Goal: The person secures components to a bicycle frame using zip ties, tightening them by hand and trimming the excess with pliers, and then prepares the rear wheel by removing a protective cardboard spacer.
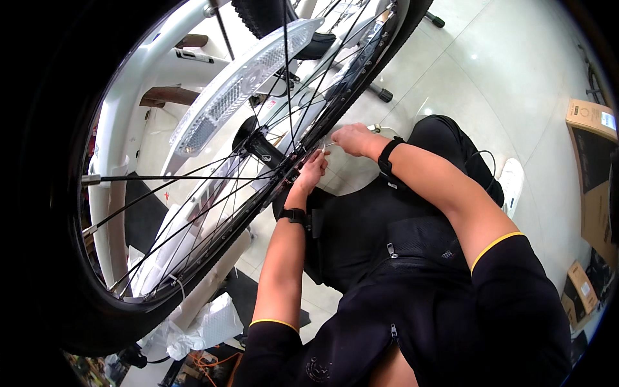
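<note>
A bicycle wheel with a black tyre (76, 284), dark spokes and a black hub (263, 146) fills the left side. A long clear reflector (242, 87) sits among the spokes. My left hand (312, 170) is closed in a pinch beside the wheel, near the hub's right end; what its fingertips hold is too small to name. Just right of it, my right hand (353, 140) is closed around a thin metal rod (330, 144), whose tip reaches toward my left fingers. The rod's kind cannot be made out, and spokes partly hide that spot.
Behind the wheel stands a white bicycle frame (122, 122) with brown padding. Stand feet (385, 95) rest on the tiled floor (490, 84). Cardboard boxes (592, 116) line the right side. A white plastic bag (209, 322) and orange cord (205, 361) lie at lower left.
</note>
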Demonstrator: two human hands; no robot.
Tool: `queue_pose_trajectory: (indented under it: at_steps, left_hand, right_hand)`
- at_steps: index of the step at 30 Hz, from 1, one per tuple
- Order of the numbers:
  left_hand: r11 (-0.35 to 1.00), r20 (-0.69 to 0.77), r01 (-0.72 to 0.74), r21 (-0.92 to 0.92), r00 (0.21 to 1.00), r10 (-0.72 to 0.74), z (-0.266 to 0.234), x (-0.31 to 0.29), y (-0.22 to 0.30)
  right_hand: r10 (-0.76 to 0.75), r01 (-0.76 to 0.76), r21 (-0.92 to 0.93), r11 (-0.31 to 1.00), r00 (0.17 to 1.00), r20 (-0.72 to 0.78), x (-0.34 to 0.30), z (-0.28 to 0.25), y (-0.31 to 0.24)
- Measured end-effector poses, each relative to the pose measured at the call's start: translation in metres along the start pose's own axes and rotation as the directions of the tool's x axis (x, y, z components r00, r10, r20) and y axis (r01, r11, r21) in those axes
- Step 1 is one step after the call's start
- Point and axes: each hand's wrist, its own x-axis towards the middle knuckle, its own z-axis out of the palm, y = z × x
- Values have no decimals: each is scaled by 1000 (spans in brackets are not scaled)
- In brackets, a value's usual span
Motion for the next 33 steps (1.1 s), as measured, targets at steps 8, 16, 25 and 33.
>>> queue_pose_trajectory:
  at_steps: [8,16,25,33]
  left_hand:
    - [988,134,75,-137,989,-57,-6,0,8]
    - [976,204,118,-180,976,-81,-18,3,6]
    - [980,183,118,-162,979,-88,-20,7,4]
    - [986,174,90,-139,983,-66,-23,10,-3]
  right_hand:
    - [-13,14,8,1000,1000,-15,-9,-3,-5]
    - [0,0,83,997,1000,-1,-7,0,-6]
    - [-6,5,113,994,1000,14,-10,-2,-10]
    - [-11,11,58,998,1000,3,-10,-8,-16]
